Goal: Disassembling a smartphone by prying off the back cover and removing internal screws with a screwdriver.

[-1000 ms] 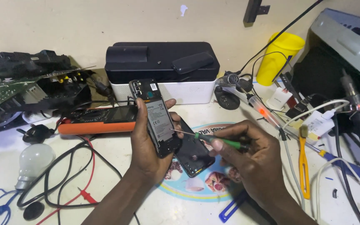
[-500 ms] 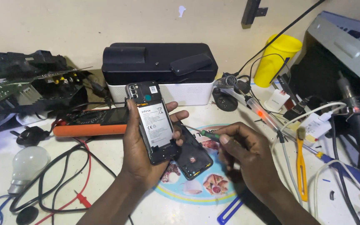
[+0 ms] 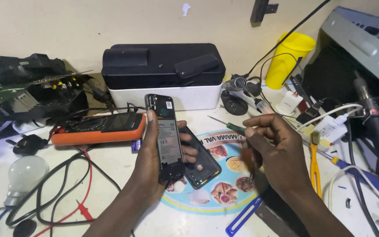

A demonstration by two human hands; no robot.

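A cluttered white repair bench runs against a beige wall, and from my remote seat I look down on it past both hands. My left hand is clamped around a black smartphone with its back cover removed, thumb on the near long edge and fingers wrapped behind, holding it upright and slightly tilted above the bench's middle, exposed battery facing me. Just beside it, partly under those fingers, the detached glossy black back cover lies on a round printed mat with food pictures.

My right hand is closed on a slim green-handled screwdriver, its metal tip pointing left toward the phone's upper half but well short of touching it. The hand looks blurred, so I cannot tell how firm the pinch is.

To do this well, I judge the phone needs steadying: rest the left wrist on the bench, square the board to my view, then bring the tip straight down into a screw head before turning, lest it skate across the battery.

An orange-cased multimeter lies toward the left edge, a black-and-white box-shaped device sits at the back, and a yellow plastic cup stands toward the back right corner.
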